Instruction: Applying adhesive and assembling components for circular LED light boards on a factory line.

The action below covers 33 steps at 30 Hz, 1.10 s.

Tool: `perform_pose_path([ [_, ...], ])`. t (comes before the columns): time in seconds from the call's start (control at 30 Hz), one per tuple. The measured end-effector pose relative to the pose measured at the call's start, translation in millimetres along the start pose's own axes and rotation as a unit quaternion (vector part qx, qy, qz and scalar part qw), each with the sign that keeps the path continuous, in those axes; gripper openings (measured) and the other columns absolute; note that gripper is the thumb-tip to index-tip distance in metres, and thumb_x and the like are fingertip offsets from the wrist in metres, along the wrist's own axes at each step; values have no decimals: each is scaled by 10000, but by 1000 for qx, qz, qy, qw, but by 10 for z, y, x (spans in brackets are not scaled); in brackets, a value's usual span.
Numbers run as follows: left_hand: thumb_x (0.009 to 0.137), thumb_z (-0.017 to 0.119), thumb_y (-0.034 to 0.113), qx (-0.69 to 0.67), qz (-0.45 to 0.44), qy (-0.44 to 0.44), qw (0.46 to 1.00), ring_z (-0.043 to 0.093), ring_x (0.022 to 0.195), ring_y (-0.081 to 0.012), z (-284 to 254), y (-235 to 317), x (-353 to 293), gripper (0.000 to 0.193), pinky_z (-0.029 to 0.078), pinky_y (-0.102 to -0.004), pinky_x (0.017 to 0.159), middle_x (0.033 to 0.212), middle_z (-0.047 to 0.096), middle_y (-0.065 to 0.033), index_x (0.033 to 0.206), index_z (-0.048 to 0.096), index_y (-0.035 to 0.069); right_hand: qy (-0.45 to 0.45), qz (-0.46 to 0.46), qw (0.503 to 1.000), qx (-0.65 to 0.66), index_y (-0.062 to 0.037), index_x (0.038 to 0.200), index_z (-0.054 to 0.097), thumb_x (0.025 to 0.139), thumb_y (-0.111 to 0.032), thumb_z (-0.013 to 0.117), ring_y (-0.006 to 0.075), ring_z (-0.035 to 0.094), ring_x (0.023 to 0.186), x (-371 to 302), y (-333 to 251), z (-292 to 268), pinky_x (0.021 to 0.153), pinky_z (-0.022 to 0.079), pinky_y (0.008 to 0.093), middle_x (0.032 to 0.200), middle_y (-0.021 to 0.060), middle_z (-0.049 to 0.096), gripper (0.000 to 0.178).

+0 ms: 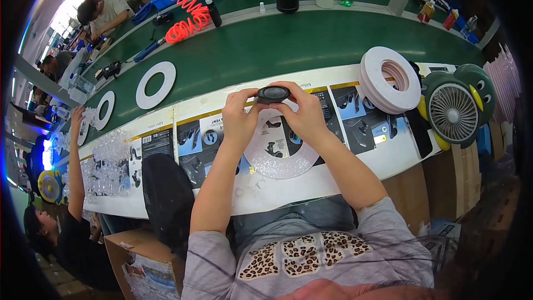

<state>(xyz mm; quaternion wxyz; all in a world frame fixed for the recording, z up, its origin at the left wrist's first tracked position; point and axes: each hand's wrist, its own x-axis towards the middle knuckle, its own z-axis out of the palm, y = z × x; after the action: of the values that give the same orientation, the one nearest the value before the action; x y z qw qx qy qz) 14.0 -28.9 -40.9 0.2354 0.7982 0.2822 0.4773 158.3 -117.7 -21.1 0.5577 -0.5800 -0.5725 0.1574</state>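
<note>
A small black oval device (273, 94) is held up in front of me between both hands. My left hand (241, 112) grips its left end with the fingers curled round it. At its right end, my right hand (304, 112) closes on it in the same way, the thumbs meeting low near the middle. Below the hands a speckled white ring (284, 168) lies flat on the white worktop (244, 200). Printed cards with pictures of black gadgets (361, 128) spread across the worktop, some showing through the ring's hole.
White rings are stacked (388, 80) to the right, beside a green fan (452, 114). Another ring (156, 85) lies on the green belt (233, 55). Clear plastic pieces (108, 161) pile up at left, where a co-worker's arm (76, 166) reaches. A red coiled hose (189, 25) lies beyond.
</note>
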Motion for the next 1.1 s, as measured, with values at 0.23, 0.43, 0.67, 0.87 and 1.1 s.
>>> perform_pose_path([
  [0.23, 673, 748, -20, -19, -19, -19, 999, 619, 939, -297, -26, 37, 15, 355, 490, -381, 829, 964, 697, -88, 1011, 668, 51, 7, 2, 1000, 7, -47, 1148, 602, 810, -3, 693, 250, 688, 980, -7, 1, -1, 930, 521, 351, 1036, 115, 694, 353],
  [0.43, 667, 762, 7, 23, 44, -42, 998, 610, 954, -307, -139, 170, 98, 360, 481, -387, 842, 974, 691, -86, 1012, 670, 54, 14, 3, 1000, 20, -43, 1151, 601, 808, 3, 690, 238, 687, 983, -7, -31, -7, 929, 521, 344, 1042, 116, 692, 357],
  [0.67, 644, 774, 19, 51, 63, -43, 996, 607, 907, -306, -195, 113, 110, 340, 473, -388, 831, 935, 686, -86, 965, 665, 45, 6, 5, 999, 52, -37, 1153, 598, 805, 3, 694, 217, 677, 1003, -19, -24, 51, 934, 516, 335, 1053, 104, 687, 364],
  [0.87, 640, 782, 33, 61, 66, -46, 995, 601, 864, -308, -188, 96, 105, 311, 467, -389, 804, 894, 685, -80, 925, 657, 40, 2, 17, 997, 72, -36, 1160, 593, 810, -9, 698, 209, 673, 1010, -28, -31, 52, 938, 511, 331, 1056, 98, 686, 367],
  [1.1, 639, 780, 36, 67, 65, -48, 994, 593, 831, -303, -183, 82, 101, 301, 462, -377, 776, 882, 684, -76, 912, 655, 42, -1, 17, 996, 82, -39, 1168, 589, 809, -19, 707, 210, 673, 1009, -27, -20, 63, 933, 512, 328, 1052, 98, 686, 378],
])
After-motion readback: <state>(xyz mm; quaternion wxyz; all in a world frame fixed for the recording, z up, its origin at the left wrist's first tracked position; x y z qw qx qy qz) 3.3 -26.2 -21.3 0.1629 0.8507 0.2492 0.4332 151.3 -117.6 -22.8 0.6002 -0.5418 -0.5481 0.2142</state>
